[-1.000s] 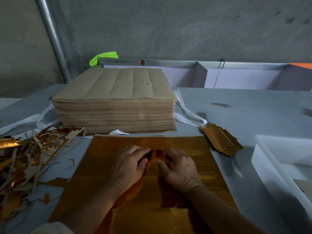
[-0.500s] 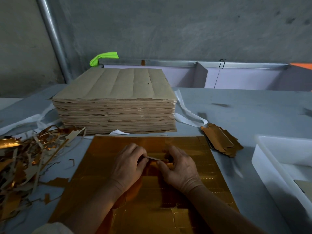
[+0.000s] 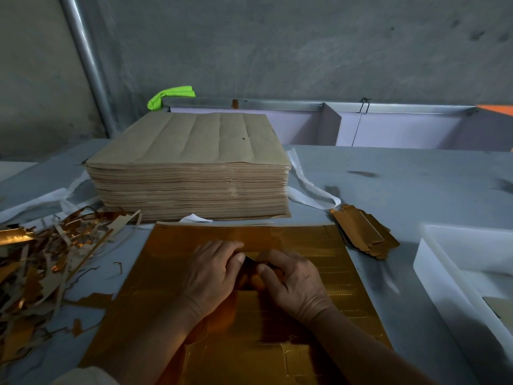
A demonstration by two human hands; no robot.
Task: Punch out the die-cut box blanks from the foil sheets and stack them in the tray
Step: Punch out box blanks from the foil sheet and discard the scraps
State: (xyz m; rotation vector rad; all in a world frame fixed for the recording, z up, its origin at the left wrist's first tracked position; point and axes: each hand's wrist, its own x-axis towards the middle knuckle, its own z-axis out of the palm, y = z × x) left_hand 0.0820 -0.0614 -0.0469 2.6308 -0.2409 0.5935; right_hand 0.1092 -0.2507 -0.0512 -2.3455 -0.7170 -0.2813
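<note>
Fingers [image 3: 235, 257] of left hand [image 3: 213, 275], right hand [image 3: 294, 286] now closer, seemingly pinching foil sheet [image 3: 337, 269].

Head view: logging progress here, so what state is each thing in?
Sheet, flat on table.
Left hand, pinches sheet at its middle.
Right hand, pinches sheet beside it.
Blanks, loose pile on table, outside tray.
Tray, upright, at right.
Stack, neat, behind sheet.
Scrap, tangled heap at left.
</note>
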